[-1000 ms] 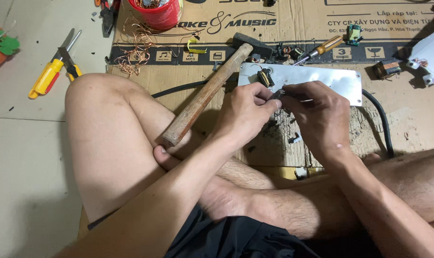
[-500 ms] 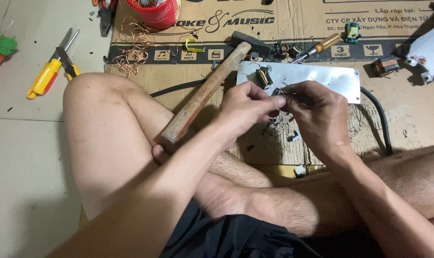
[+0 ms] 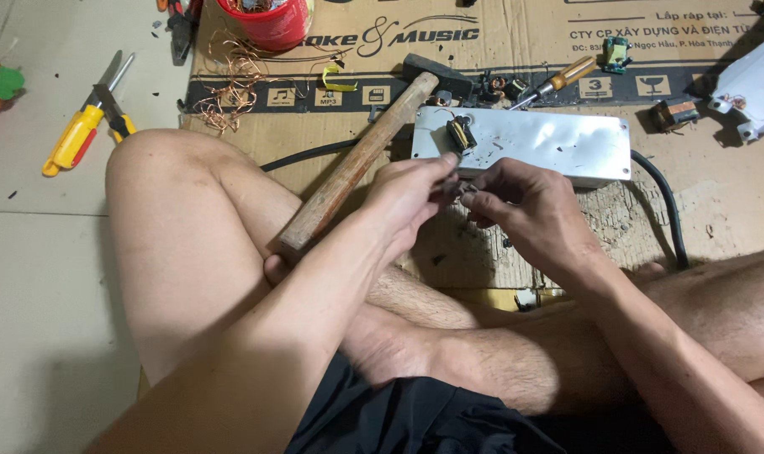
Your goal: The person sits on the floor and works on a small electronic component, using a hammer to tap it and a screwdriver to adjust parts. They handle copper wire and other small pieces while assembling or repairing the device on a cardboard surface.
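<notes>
My left hand [image 3: 415, 197] and my right hand [image 3: 529, 206] meet fingertip to fingertip just in front of a shiny metal block [image 3: 550, 143] lying on flattened cardboard [image 3: 718, 193]. Both pinch one small dark metal part [image 3: 462, 190] between them; its exact shape is hidden by the fingers. A small coil component with copper wire [image 3: 460, 133] sits on the block's left end. A wooden-handled hammer [image 3: 356, 164] leans across my raised left knee [image 3: 171, 176], its head resting by the block.
A red tub [image 3: 268, 21] and tangled copper wire [image 3: 230, 76] lie at the back left. Yellow-handled pliers [image 3: 83, 130] rest on the tile floor. A screwdriver [image 3: 558, 81], small coil parts [image 3: 674, 113], a white casing [image 3: 752, 88] and a black cable [image 3: 663, 206] surround the block.
Both hands have shifted slightly while working the small part between the fingertips. The hammer and block stay in place.
</notes>
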